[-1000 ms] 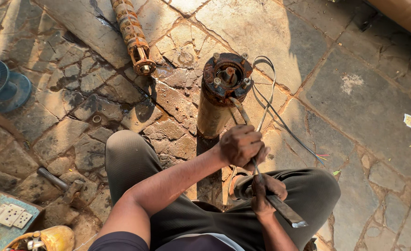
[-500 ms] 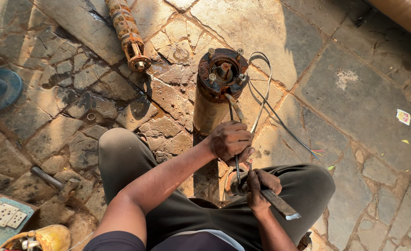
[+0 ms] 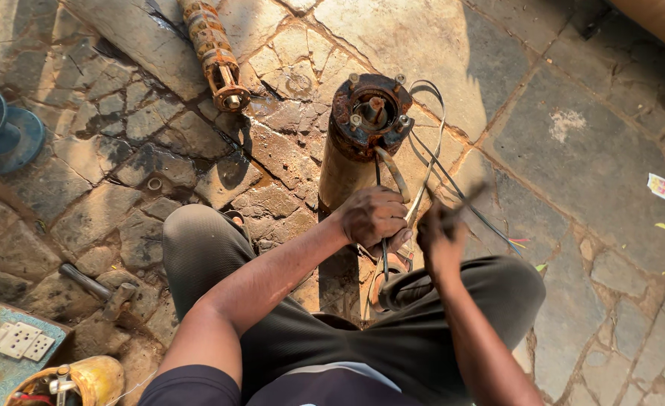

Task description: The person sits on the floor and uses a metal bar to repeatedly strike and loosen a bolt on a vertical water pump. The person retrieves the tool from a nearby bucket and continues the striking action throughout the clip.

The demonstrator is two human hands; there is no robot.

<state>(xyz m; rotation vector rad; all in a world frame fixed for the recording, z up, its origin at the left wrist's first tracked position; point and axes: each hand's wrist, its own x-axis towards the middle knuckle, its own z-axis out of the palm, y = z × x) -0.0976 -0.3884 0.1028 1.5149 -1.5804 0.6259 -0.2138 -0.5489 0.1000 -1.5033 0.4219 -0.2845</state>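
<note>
Right hand [image 3: 439, 229] raised since earlier frame, tool in it blurred, grip closed. Left hand [image 3: 374, 216] clamped on flat cable [image 3: 398, 174] just below rusty motor [image 3: 364, 128]; cable's long axis runs up toward motor top, left hand nearer.

So we've got this rusty cylindrical pump motor [image 3: 356, 143] standing upright on the stone floor, right between our knees. Its top flange is crusted orange-brown, ringed with bolts, with a stubby shaft poking up from the middle. A flat pale cable [image 3: 423, 173] loops out from the top rim and runs down along the right side together with thin dark wires [image 3: 468, 199]. The bundle passes through our left hand, just below the flange.
</note>
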